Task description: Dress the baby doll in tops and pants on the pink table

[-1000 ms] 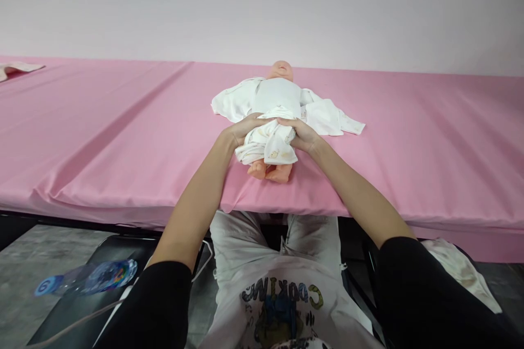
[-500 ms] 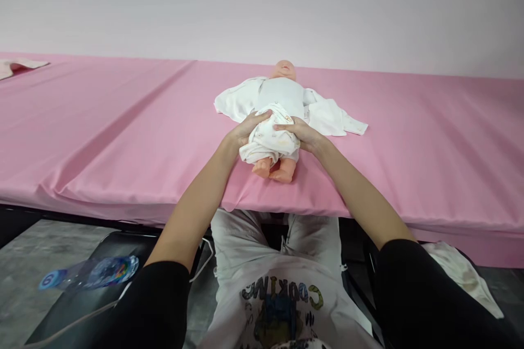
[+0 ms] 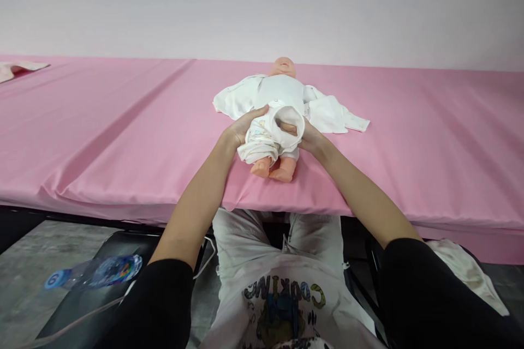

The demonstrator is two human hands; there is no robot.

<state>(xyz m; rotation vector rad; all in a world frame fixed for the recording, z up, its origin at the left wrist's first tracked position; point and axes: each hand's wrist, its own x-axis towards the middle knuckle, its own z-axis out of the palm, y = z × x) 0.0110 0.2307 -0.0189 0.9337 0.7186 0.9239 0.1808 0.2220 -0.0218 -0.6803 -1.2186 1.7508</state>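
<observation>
A baby doll [image 3: 282, 90] lies on its back on the pink-covered table, head away from me, bare feet near the front edge. White baby clothing [image 3: 262, 136] with a faint print is bunched around its lower legs. My left hand [image 3: 244, 126] is closed on the left side of this clothing. My right hand [image 3: 308, 135] grips its right side, and some fingers show inside a round white fabric opening [image 3: 295, 114]. A white baby jacket [image 3: 327, 113] lies spread under the doll, one sleeve stretching to the right.
The pink tablecloth [image 3: 135, 136] hangs over the front edge by my knees. A light folded cloth [image 3: 20, 70] lies at the far left. Below the table, a plastic bottle [image 3: 98, 272] rests on a black chair [image 3: 73, 305]; a white cloth [image 3: 466, 272] lies at right.
My right hand has turned the right side of the clothing up, so a round opening now faces me with fingers inside. My left hand keeps its hold nearly in place.
</observation>
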